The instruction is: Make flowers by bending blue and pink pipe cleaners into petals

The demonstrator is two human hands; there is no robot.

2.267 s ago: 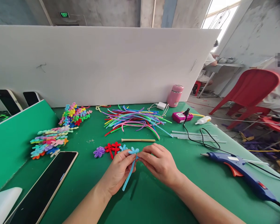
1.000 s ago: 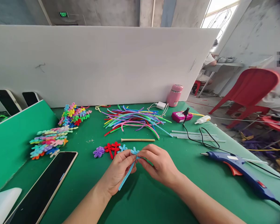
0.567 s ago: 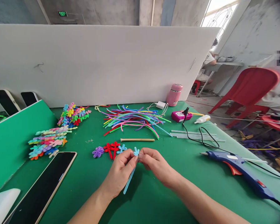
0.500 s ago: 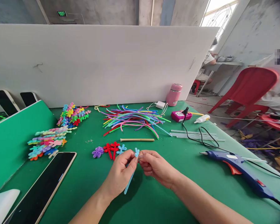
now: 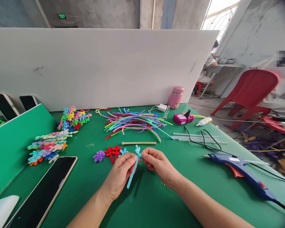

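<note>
A light blue pipe cleaner (image 5: 132, 173) is bent into small loops at its top, with a straight tail slanting down to the left. My left hand (image 5: 120, 174) pinches it just below the loops from the left. On the other side, my right hand (image 5: 159, 164) is closed, thumb and forefinger pinching the right edge of the looped part. Just beyond my left hand lie a purple pipe-cleaner flower (image 5: 99, 156), red flower shapes with stems (image 5: 113, 152) and a light blue one (image 5: 123, 151), partly hidden by the fingers.
Loose coloured pipe cleaners (image 5: 135, 122) lie behind a thin tan stick (image 5: 139, 143). Finished flowers (image 5: 73, 118) are heaped at left near a phone (image 5: 42, 193). At right are a blue glue gun (image 5: 239, 172), clear glue sticks (image 5: 197, 138) and a pink bottle (image 5: 176, 97).
The blue pipe cleaner's looped top now stands higher and more exposed above my fingers, its tail in front of my left fingers. My right hand has shifted slightly up and away from the left.
</note>
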